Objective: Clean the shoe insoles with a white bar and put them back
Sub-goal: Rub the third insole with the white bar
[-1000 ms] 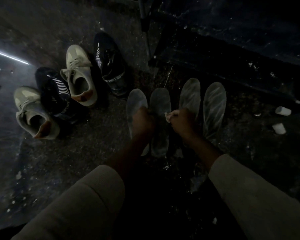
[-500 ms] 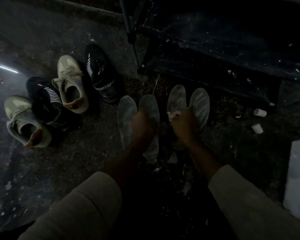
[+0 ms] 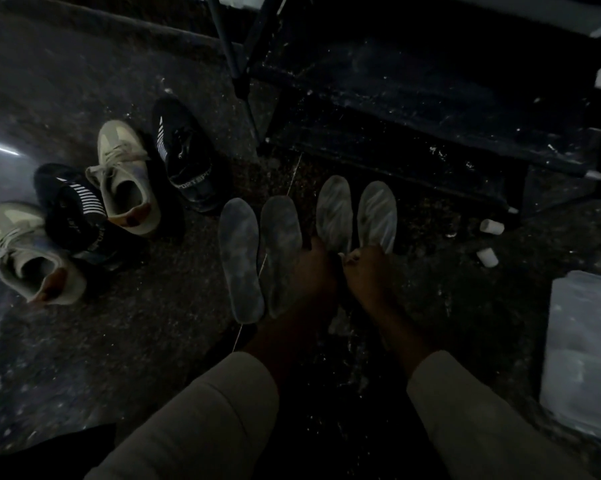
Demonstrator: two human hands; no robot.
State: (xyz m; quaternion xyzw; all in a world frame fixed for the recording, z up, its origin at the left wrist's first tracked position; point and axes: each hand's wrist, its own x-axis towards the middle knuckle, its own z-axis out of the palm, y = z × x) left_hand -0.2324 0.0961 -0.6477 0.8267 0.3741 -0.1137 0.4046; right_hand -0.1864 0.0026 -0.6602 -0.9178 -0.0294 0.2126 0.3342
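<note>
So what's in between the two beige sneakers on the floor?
A black sneaker with white stripes lies between the near beige sneaker and the far beige sneaker, close against both. The head view shows it.

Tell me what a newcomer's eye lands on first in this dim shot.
At centre, two darker insoles and two paler insoles lie side by side on the dark floor, with the left hand and right hand over their near ends. Left of them stand four shoes, beige and black alternating.
</note>
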